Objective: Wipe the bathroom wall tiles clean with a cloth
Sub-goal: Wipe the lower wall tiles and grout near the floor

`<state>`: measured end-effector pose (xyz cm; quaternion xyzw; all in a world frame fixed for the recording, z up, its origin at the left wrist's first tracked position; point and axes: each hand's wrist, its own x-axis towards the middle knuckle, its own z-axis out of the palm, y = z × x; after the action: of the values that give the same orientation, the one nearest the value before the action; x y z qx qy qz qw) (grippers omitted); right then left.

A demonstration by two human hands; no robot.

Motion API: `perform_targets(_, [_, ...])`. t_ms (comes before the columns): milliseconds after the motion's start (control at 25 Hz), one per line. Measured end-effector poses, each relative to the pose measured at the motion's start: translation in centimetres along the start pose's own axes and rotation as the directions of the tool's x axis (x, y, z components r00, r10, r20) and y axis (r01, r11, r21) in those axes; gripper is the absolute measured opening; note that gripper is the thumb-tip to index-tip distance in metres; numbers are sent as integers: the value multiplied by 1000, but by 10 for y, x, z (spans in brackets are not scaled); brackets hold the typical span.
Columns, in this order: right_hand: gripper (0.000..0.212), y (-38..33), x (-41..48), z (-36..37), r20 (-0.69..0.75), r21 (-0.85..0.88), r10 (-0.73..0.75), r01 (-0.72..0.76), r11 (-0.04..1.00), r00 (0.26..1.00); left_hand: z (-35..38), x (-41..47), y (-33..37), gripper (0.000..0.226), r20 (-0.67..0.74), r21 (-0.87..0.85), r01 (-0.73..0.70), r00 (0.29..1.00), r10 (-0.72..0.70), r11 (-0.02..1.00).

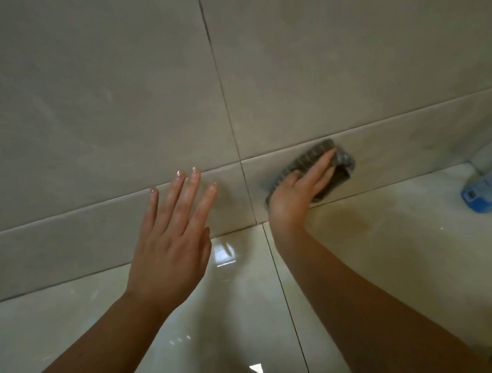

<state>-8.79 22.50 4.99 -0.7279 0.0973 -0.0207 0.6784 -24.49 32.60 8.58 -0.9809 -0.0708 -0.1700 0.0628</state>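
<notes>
The person's right grip [296,193] lies flat on a dark cloth [313,154], fingers stretched straight and pressing it against the low band of wall tile [400,147] just above the floor [395,247]; nothing is curled round the cloth. The cloth sits just right of the vertical grout line [236,145], its upper edge near the seam below the large wall tiles [94,95]. The left grip [168,239] holds nothing, its 4 fingers straight and spread, tips up at the top edge of the same band, left of the grout line; whether they touch the tile cannot be told. A blue and white package [491,189] lies on the floor at the far right, well apart from both grips.
</notes>
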Motion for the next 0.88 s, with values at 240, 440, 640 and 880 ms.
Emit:
perform_targets(240, [72,-9,-3,-14,172,0,-99,100,995,980,3,31,27,68,-2,-7,-27,1000,27,1000])
perform_targets(440, [68,9,55,-35,-74,-45,-141,138,989,987,9,53,45,70,-28,-25,-41,999,40,999])
perform_targets(640, [67,80,49,-20,109,78,517,-526,847,849,9,70,56,68,-17,19,-148,989,149,989])
perform_targets(880, [77,26,38,-29,432,480,612,-743,466,663,11,80,64,64,-39,44,-133,990,135,990])
